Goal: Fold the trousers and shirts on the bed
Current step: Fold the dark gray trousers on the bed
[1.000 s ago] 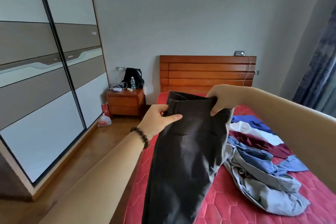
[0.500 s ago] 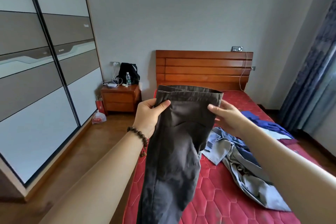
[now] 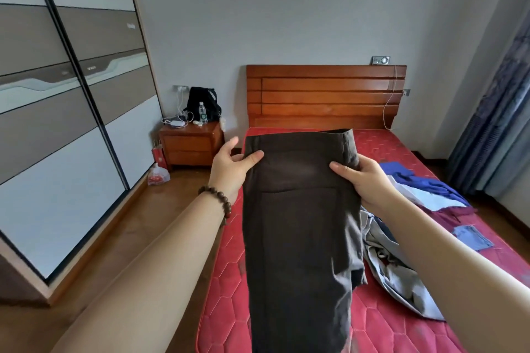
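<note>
Dark brown trousers are being held up by the waistband over the red mattress. The left edge is being pinched by the left hand, thumb in front; the right edge is being gripped by the right hand. Crumpled shirts are lying to the right.

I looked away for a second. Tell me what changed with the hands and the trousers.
The right hand let go of the waistband's top corner and now holds the dark trousers at their right edge, lower. The left hand keeps its pinch. The trousers still hang over the bed.
</note>
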Motion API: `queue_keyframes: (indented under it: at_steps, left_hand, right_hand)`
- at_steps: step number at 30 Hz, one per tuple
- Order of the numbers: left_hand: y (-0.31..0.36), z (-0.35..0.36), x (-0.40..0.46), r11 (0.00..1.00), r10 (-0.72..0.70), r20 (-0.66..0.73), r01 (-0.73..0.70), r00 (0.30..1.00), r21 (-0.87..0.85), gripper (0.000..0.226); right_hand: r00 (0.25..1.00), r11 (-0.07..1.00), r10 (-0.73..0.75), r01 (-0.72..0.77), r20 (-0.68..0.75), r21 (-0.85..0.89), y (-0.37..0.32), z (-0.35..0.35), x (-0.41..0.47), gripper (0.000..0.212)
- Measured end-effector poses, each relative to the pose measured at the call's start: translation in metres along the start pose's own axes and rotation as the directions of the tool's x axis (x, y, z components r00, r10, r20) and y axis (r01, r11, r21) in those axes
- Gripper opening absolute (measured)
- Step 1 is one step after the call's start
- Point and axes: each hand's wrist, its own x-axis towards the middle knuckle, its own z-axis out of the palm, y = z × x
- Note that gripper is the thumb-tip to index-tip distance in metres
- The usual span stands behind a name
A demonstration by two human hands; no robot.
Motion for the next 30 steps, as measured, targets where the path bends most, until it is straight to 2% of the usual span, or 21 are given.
queue_keyframes:
  at_steps: [1, 2, 4, 6, 11, 15, 18, 22, 26, 30]
  left_hand:
    - [-0.004, 0.001, 0.005, 0.999, -0.039, 0.017, 0.039, 0.999, 0.007, 0.059]
    - [-0.010, 0.003, 0.011, 0.998, -0.057, 0.040, 0.057, 0.998, 0.007, 0.048]
    - [-0.021, 0.010, 0.023, 0.998, -0.052, 0.069, 0.050, 0.996, 0.025, 0.020]
    - [-0.036, 0.018, 0.037, 0.999, -0.027, 0.089, 0.025, 0.996, 0.024, 0.007]
    - [-0.078, 0.042, 0.084, 0.999, -0.048, 0.135, 0.046, 0.990, 0.020, 0.010]
    - [-0.117, 0.063, 0.134, 0.963, -0.075, 0.120, 0.041, 0.990, 0.265, 0.010]
    - [-0.152, 0.076, 0.172, 0.883, -0.042, 0.045, 0.016, 0.998, 0.469, 0.008]
    - [-0.214, 0.076, 0.212, 0.785, -0.021, -0.015, 0.025, 1.000, 0.618, 0.005]
    - [-0.279, 0.064, 0.246, 0.742, -0.045, -0.044, 0.062, 0.998, 0.667, 0.008]
    - [-0.345, 0.049, 0.284, 0.739, -0.060, -0.057, 0.083, 0.997, 0.668, 0.012]
  right_hand:
    - [1.000, 0.999, -0.009, 0.009, 0.001, -0.031, 0.002, -0.003, 0.005, 0.019]
    - [1.000, 0.999, -0.004, 0.005, 0.010, -0.051, 0.006, -0.007, 0.012, 0.018]
    - [0.999, 0.999, 0.036, -0.034, 0.026, -0.040, 0.015, -0.016, 0.025, 0.018]
    - [0.997, 0.998, 0.070, -0.070, 0.032, -0.010, 0.025, -0.025, 0.040, 0.019]
    - [0.998, 0.995, 0.048, -0.051, -0.044, -0.083, 0.066, -0.057, 0.091, 0.020]
    - [0.994, 0.976, 0.064, -0.081, -0.092, -0.200, 0.112, -0.088, 0.150, 0.017]
    - [0.992, 0.946, 0.123, -0.119, -0.005, -0.301, 0.150, -0.111, 0.198, 0.018]
    - [0.981, 0.886, 0.190, -0.152, 0.043, -0.439, 0.207, -0.121, 0.249, 0.023]
    - [0.979, 0.829, 0.203, -0.181, -0.017, -0.529, 0.273, -0.110, 0.290, 0.015]
    - [0.981, 0.798, 0.176, -0.191, -0.082, -0.572, 0.344, -0.098, 0.327, 0.025]
